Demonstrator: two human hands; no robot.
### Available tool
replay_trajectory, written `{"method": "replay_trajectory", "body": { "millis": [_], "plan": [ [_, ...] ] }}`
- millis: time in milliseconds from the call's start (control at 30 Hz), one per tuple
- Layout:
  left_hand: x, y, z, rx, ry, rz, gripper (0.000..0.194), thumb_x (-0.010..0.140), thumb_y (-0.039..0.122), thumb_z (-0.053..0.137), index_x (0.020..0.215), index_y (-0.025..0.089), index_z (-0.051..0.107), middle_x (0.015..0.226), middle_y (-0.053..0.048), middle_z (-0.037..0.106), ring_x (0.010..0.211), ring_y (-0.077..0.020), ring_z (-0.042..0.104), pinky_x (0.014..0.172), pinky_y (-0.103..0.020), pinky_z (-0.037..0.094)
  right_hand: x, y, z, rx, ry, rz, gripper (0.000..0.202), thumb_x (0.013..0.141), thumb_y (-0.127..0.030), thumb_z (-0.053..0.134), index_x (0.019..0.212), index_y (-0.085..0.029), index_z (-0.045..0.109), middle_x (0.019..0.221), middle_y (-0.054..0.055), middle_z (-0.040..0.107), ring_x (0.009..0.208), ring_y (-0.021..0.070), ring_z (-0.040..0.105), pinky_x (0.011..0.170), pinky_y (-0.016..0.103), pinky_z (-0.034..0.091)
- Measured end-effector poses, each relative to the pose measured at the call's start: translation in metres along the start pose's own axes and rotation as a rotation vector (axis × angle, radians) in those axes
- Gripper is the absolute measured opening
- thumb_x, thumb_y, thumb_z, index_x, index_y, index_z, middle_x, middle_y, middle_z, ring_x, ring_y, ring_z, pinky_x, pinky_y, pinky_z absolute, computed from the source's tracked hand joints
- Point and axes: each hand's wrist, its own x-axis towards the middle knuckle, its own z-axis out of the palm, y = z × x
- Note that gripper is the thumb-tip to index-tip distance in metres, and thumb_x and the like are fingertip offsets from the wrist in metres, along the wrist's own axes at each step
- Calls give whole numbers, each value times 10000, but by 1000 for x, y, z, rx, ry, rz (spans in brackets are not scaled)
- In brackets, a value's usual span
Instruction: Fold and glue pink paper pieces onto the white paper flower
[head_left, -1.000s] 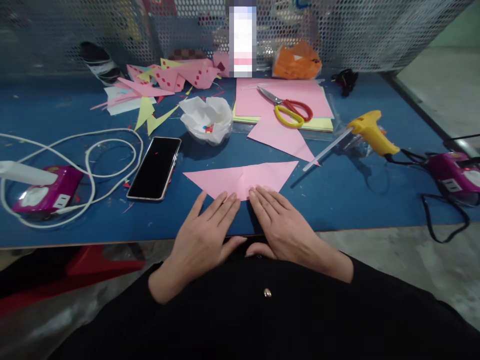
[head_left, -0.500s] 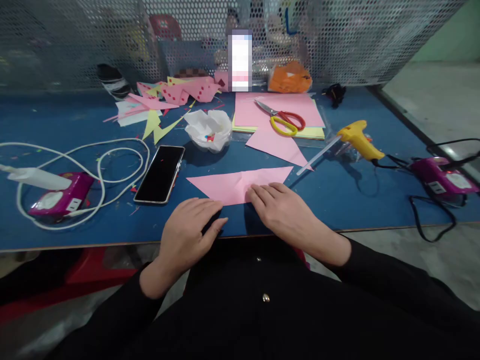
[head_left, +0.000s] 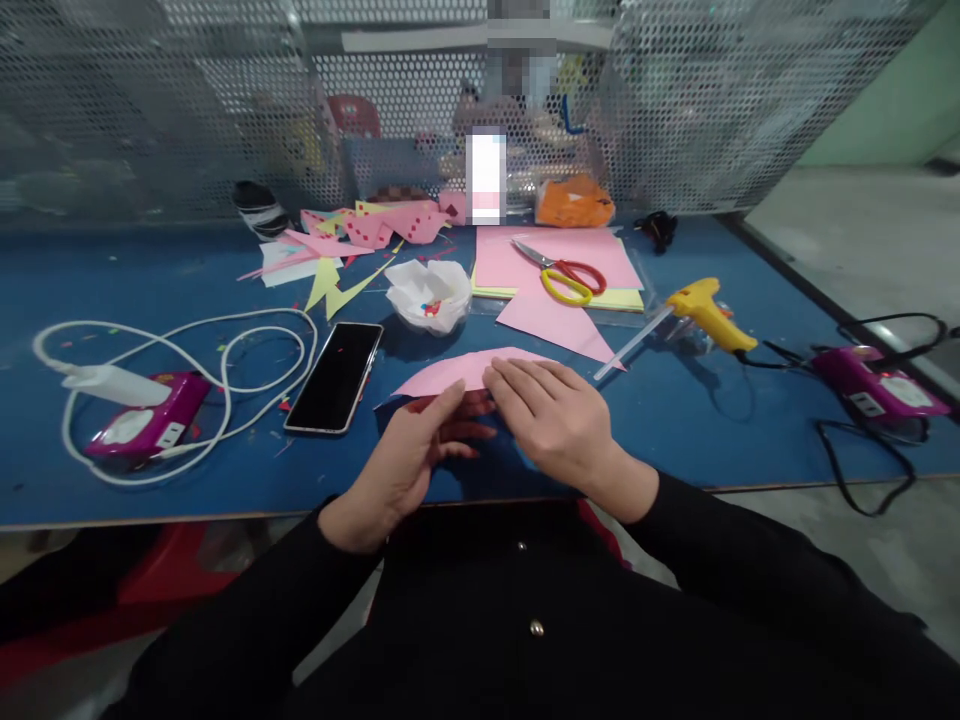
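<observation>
A folded piece of pink paper (head_left: 442,376) is lifted a little off the blue table, its near edge raised and casting a shadow. My left hand (head_left: 412,445) grips that near edge, thumb on top and fingers reaching underneath. Across the right part of the paper lies my right hand (head_left: 559,420), fingers together on its upper face; its thumb is hidden, and the paper appears pinched there. Behind the paper are a white paper bowl (head_left: 429,295) with small red and blue scraps and a loose pink sheet (head_left: 559,325).
Scissors (head_left: 562,270) rest on stacked pink and yellow sheets (head_left: 487,250). A yellow glue gun (head_left: 709,312) lies right, corded near a purple power socket (head_left: 874,385). To the left are a black phone (head_left: 335,378), a white cable (head_left: 225,385) and another purple socket (head_left: 150,420). Paper scraps (head_left: 330,285) lie behind.
My left hand has turned and moved up and right, taking hold of the pink paper's near edge. The paper, flat before, is now raised and bent. My right hand stays on it.
</observation>
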Motion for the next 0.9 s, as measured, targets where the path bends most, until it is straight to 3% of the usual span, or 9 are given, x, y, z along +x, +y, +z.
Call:
{"method": "replay_trajectory", "body": {
  "millis": [167, 300, 367, 433, 467, 567, 667, 800, 900],
  "plan": [
    [17, 12, 9, -223, 123, 5, 97, 790, 253, 713, 829, 166, 702, 949, -79, 773, 798, -189, 733, 578, -252, 526, 5, 7, -3, 30, -30, -12, 328, 980, -100, 411, 1140, -73, 697, 1164, 107, 753, 1084, 224, 693, 951, 354, 518],
    [31, 23, 9, -292, 175, 182, 166, 683, 272, 812, 759, 164, 711, 778, -33, 750, 753, -191, 731, 565, -236, 509, 19, 46, -9, 141, -135, 221, 334, 1001, -252, 456, 1220, -102, 659, 1204, 137, 727, 1117, 240, 666, 962, 381, 500],
    [43, 26, 9, -324, 210, 226, 213, 648, 271, 843, 785, 161, 722, 767, -28, 744, 743, -184, 725, 568, -231, 506, 33, 78, -6, 80, -289, 397, 345, 975, -250, 464, 1245, -137, 646, 1216, 141, 712, 1093, 255, 663, 897, 376, 504],
    [59, 25, 8, -351, 228, 167, 242, 631, 224, 855, 824, 154, 727, 784, -26, 740, 713, -159, 706, 584, -231, 515, 47, 111, 5, -45, -556, 564, 352, 966, -254, 447, 1238, -157, 649, 1199, 144, 710, 1073, 262, 661, 825, 348, 488],
    [67, 24, 8, -347, 227, 140, 230, 626, 190, 856, 803, 138, 719, 765, -35, 731, 688, -153, 692, 598, -245, 530, 53, 126, 13, -70, -610, 593, 340, 958, -280, 461, 1169, -129, 681, 1132, 172, 725, 1014, 276, 677, 774, 340, 479],
    [87, 20, 6, -337, 235, 106, 193, 632, 125, 854, 689, 108, 670, 664, -33, 675, 615, -123, 635, 644, -274, 569, 62, 161, 45, -102, -699, 627, 410, 919, -413, 537, 1015, -63, 727, 989, 233, 737, 893, 297, 693, 676, 324, 446],
    [101, 19, 4, -339, 230, 107, 184, 653, 99, 843, 682, 92, 661, 687, -44, 670, 637, -117, 624, 672, -276, 587, 59, 179, 73, -93, -764, 623, 490, 913, -507, 516, 957, -75, 742, 925, 221, 743, 857, 297, 696, 648, 324, 433],
    [116, 25, -3, -365, 250, 130, 162, 684, 69, 815, 682, 91, 655, 725, -50, 675, 665, -117, 633, 669, -259, 583, 52, 192, 93, -65, -824, 610, 489, 934, -504, 516, 1041, -72, 718, 998, 226, 726, 909, 298, 696, 706, 334, 471],
    [123, 30, -8, -386, 258, 134, 164, 704, 57, 793, 681, 113, 640, 686, -28, 659, 648, -116, 631, 672, -269, 584, 49, 199, 103, -39, -855, 605, 417, 948, -454, 575, 1158, -103, 657, 1123, 168, 688, 991, 255, 672, 829, 375, 528]
  ]
}}
